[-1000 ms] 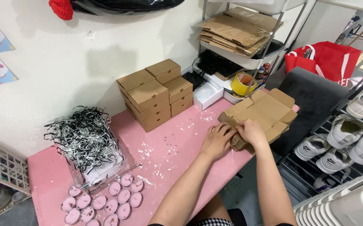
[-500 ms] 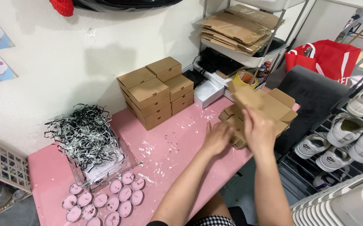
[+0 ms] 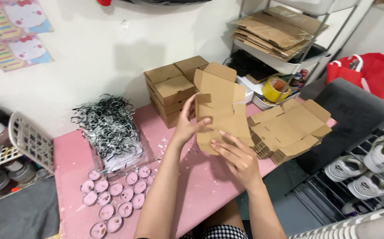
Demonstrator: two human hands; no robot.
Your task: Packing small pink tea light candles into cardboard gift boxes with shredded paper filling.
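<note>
I hold a flat, unfolded brown cardboard box blank [image 3: 218, 106] upright above the pink table [image 3: 70, 155]. My left hand [image 3: 186, 124] grips its left edge, thumb on the front. My right hand [image 3: 236, 157] holds its lower edge from below. To the right lies a stack of more flat box blanks [image 3: 291, 128]. Behind the held blank stands a pile of folded brown boxes [image 3: 170, 88].
A clear tray of black-and-white shredded paper [image 3: 110, 128] sits at left, with several pink tealight candles [image 3: 116, 194] in front. A white basket [image 3: 30, 141] is at far left. A metal shelf with cardboard sheets [image 3: 278, 31], a yellow tape roll [image 3: 275, 90], a red bag [image 3: 368, 75] and shoes [image 3: 368, 181] stand at right.
Both hands were pressing on the stack of flat blanks; they have lifted one blank off it and brought it left and up in front of me.
</note>
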